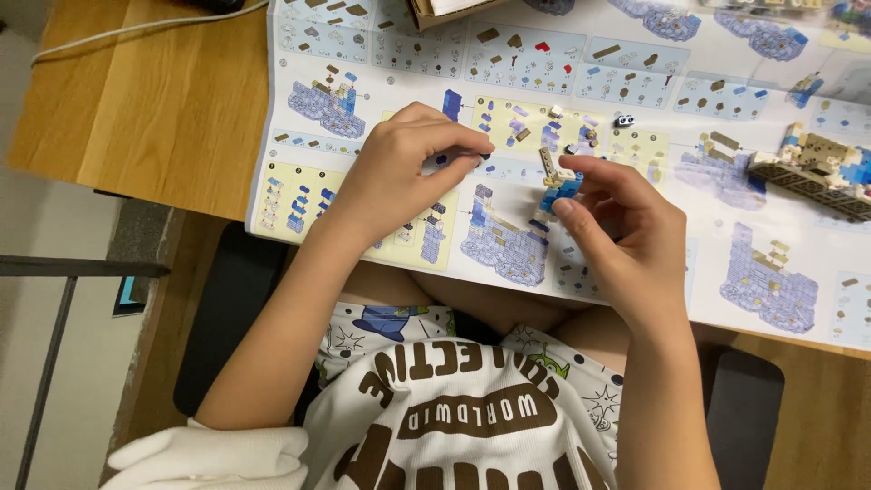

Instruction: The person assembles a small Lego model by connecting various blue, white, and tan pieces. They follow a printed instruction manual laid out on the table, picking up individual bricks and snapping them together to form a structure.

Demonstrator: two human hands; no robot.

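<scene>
**Small brick cluster in your right hand, left hand pinched just beside it**

Your right hand (pixel 626 231) holds a small blue and cream brick assembly (pixel 557 181) between the thumb and the first fingers, closed on its lower blue part. The long axis of the assembly stands almost upright in the view, with the cream piece on top, leaning a little to the left. Your left hand (pixel 399 172) is to the left of it, near but not touching; its fingertips (pixel 476 148) are pinched together, probably on a very small piece, but I cannot tell what. Both hands hover above the printed instruction sheet (pixel 635 100) on the wooden table (pixel 154 100). A larger half-built model (pixel 812 168) lies well apart, on the right.
</scene>
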